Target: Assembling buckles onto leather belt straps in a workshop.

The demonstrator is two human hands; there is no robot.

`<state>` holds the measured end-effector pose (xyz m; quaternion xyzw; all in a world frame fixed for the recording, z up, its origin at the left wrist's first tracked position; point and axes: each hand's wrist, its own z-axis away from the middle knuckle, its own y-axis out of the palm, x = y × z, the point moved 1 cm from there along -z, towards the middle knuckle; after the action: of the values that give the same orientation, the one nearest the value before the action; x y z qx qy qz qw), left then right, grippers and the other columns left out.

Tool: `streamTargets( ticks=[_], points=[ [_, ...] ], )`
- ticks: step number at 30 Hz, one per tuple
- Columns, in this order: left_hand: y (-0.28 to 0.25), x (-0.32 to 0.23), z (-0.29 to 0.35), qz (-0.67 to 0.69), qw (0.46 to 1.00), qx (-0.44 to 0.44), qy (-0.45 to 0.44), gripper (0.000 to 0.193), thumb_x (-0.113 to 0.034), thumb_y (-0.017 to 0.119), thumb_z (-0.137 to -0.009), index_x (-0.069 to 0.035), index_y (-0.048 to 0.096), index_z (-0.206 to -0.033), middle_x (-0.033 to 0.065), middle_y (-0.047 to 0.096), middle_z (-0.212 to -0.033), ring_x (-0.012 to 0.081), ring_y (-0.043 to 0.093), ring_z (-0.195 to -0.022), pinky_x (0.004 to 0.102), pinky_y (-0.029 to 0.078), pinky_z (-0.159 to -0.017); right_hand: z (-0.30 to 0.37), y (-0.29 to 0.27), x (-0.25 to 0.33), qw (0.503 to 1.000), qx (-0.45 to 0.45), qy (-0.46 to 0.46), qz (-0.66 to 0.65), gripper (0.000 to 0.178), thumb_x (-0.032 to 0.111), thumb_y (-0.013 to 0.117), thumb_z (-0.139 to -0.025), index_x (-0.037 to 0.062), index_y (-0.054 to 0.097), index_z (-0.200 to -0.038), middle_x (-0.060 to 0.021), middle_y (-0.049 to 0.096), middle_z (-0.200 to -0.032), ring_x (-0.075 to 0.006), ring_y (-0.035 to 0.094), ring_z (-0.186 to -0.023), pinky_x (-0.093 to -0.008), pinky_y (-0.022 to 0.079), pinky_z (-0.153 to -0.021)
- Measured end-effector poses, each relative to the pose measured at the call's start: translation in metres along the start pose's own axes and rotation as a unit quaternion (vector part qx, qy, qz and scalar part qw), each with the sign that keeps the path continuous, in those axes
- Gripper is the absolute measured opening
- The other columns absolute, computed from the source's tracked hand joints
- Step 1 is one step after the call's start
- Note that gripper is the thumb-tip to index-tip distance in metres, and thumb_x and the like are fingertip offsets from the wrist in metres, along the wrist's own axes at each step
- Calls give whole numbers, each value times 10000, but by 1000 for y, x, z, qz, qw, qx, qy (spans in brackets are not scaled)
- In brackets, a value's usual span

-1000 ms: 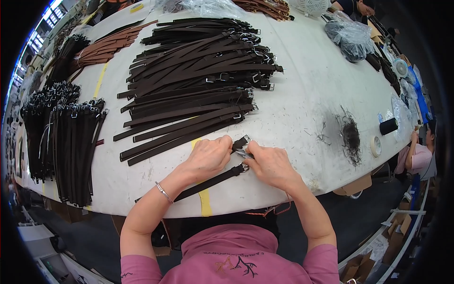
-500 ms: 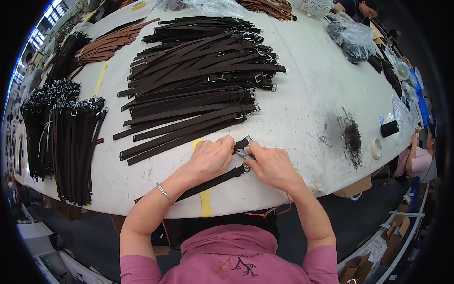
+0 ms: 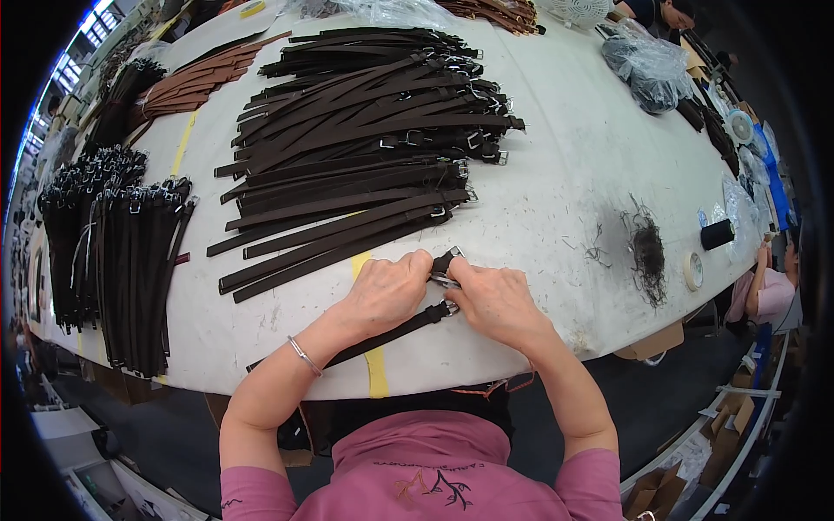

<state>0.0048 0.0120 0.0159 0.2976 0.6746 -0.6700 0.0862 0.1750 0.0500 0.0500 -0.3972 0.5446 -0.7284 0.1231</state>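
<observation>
My left hand (image 3: 393, 291) is closed around a dark brown strap (image 3: 444, 262) near its silver buckle, which pokes up between my two hands. In my right hand (image 3: 499, 302), fingers pinched, are small metal thread snips (image 3: 445, 280); their blades lie against the strap just below the buckle, mostly covered by my fingers. Below my hands lies another dark belt (image 3: 404, 328) with its buckle to the right, passing under my left forearm. Beyond my hands is a big pile of dark brown belts (image 3: 347, 130), buckles mostly at the right.
Bundles of buckled dark belts (image 3: 135, 269) hang over the table's left side. Brown straps (image 3: 204, 82) lie behind them. On the right are a clump of thread scraps (image 3: 647, 252), a black thread spool (image 3: 718, 234), a tape roll (image 3: 692, 271) and a plastic-wrapped bundle (image 3: 647, 69). Other people sit beyond.
My right hand has moved slightly left, closer to my left hand, and the snips show less between them. The belts have not moved.
</observation>
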Motion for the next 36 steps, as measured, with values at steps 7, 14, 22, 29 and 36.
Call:
streamTargets(
  ticks=[7, 14, 22, 29, 36],
  points=[
    [-3, -1, -1, -8, 1000, 2, 14, 107, -57, 516, -824, -12, 432, -873, 188, 582, -672, 371, 558, -559, 437, 424, -509, -6, -7, 2, 999, 31, 19, -8, 175, 154, 578, -824, 39, 448, -852, -152, 610, -660, -358, 607, -657, -443, 424, -579],
    [-18, 6, -4, 176, 984, -12, -1, 73, -58, 491, -851, -1, 446, -854, 148, 523, -608, 268, 525, -541, 351, 394, -509, 4, 4, -21, 984, -32, 45, -167, 208, 191, 610, -806, 44, 488, -887, -152, 589, -660, -315, 581, -631, -394, 423, -577],
    [-55, -16, -44, 258, 966, 18, -25, 123, -75, 468, -868, 30, 480, -804, 135, 548, -624, 173, 506, -554, 313, 412, -542, 53, -18, -15, 970, -5, 75, -231, 278, 214, 645, -794, 6, 506, -918, -129, 589, -675, -262, 569, -605, -339, 429, -567],
    [-24, -73, -104, 67, 980, 176, 57, 277, -179, 522, -878, 57, 526, -1024, 179, 536, -1128, 299, 543, -1005, 356, 440, -843, 61, -8, 19, 986, 32, -38, -161, 335, 231, 643, -791, 51, 511, -1040, -156, 639, -812, -325, 625, -704, -400, 473, -615],
    [-33, -38, -65, 264, 936, -126, 193, 268, 3, 504, -821, 9, 564, -1082, 134, 629, -908, 253, 619, -850, 330, 480, -784, 46, 3, 2, 992, -108, -46, -46, 258, 67, 602, -720, 51, 551, -972, -131, 621, -760, -312, 610, -644, -393, 465, -567]
  ],
)
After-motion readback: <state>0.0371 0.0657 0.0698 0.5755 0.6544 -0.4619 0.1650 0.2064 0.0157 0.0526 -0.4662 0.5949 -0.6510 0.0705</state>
